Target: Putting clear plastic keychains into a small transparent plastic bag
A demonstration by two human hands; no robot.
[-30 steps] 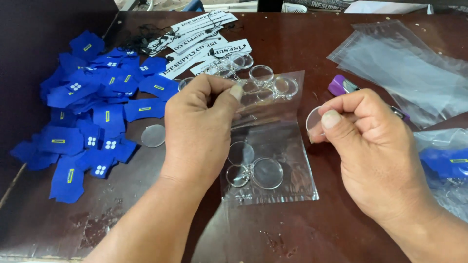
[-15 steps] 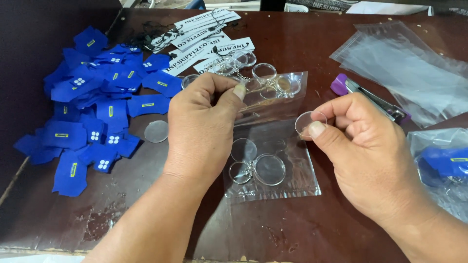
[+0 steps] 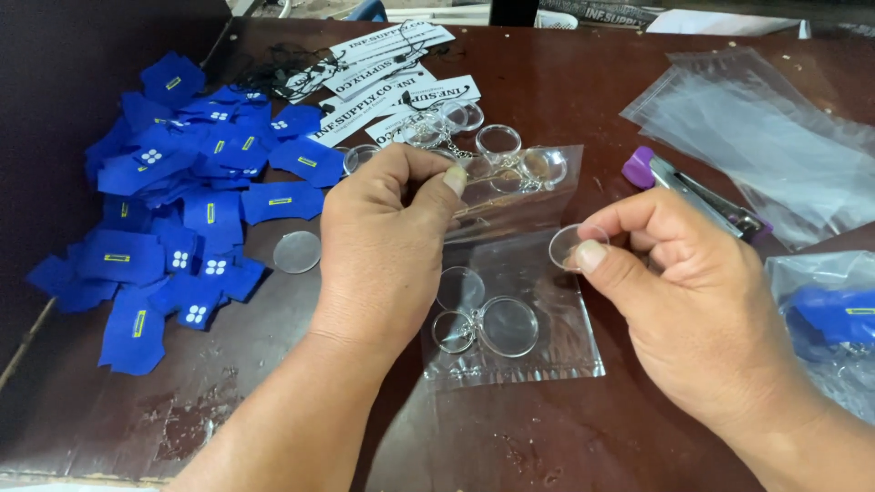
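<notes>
Lowered slightly, right hand [image 3: 702, 310] pinches a clear disc [image 3: 574, 246]; left hand [image 3: 387, 241] pinches the plastic bag [image 3: 529, 351].

Bare table [image 3: 583, 100] shows at 12 o'clock, a lane between the white printed cards [image 3: 392, 68] and the stack of clear bags [image 3: 766, 137] at 2 o'clock. The purple stapler [image 3: 697, 191] lies just beside that stack, narrowing the way to the right hand [image 3: 702, 310]. From 9 to 11 o'clock the heap of blue tags [image 3: 182, 200] blocks the left side, with a loose clear disc [image 3: 297, 251] at its edge. Clear keyrings [image 3: 497, 146] crowd the spot just above the left hand [image 3: 383, 246]. At 6 o'clock, below the flat plastic bag [image 3: 538, 355], the wood lies open between both forearms. A bag holding blue pieces [image 3: 825, 319] closes 3 o'clock.
</notes>
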